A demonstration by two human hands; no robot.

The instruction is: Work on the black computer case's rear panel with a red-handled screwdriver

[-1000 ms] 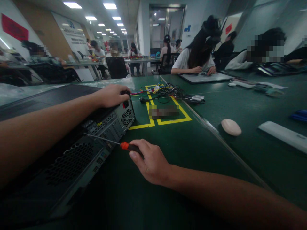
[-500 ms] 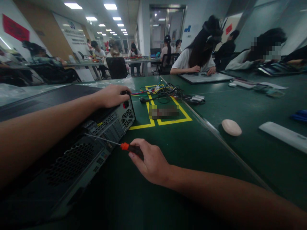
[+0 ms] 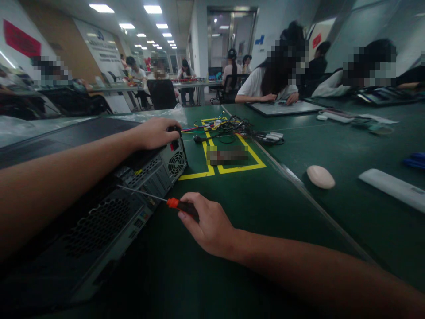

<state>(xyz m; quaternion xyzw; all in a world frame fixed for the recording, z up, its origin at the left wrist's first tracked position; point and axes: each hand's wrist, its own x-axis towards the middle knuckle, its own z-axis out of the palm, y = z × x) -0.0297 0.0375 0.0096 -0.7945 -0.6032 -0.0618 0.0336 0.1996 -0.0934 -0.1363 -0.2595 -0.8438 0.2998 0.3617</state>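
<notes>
Black-and-grey metal computer case (image 3: 99, 221) on green tabletop (image 3: 265, 199), upper panel (image 3: 63, 137) seemingly on | my left hand (image 3: 156, 132) on far corner, grip unclear | right hand (image 3: 210, 226) clamped on orange-collared, dark-handled screwdriver (image 3: 172, 202), tip at case's rear | I judge work underway, remainder unseen.

Green table (image 3: 265, 208) carries a computer case (image 3: 102, 226)

The computer case lies left of the right hand's (image 3: 209, 226) grip, plastic sheeting (image 3: 20, 127) behind it. Ahead of the grip, yellow tape (image 3: 241, 169) runs under tangled cables (image 3: 237, 126) and a blurred item (image 3: 227, 156). To the grip's right: a pale rounded object (image 3: 320, 177), a long white one (image 3: 393, 188), a blue bundle (image 3: 415, 161).
</notes>
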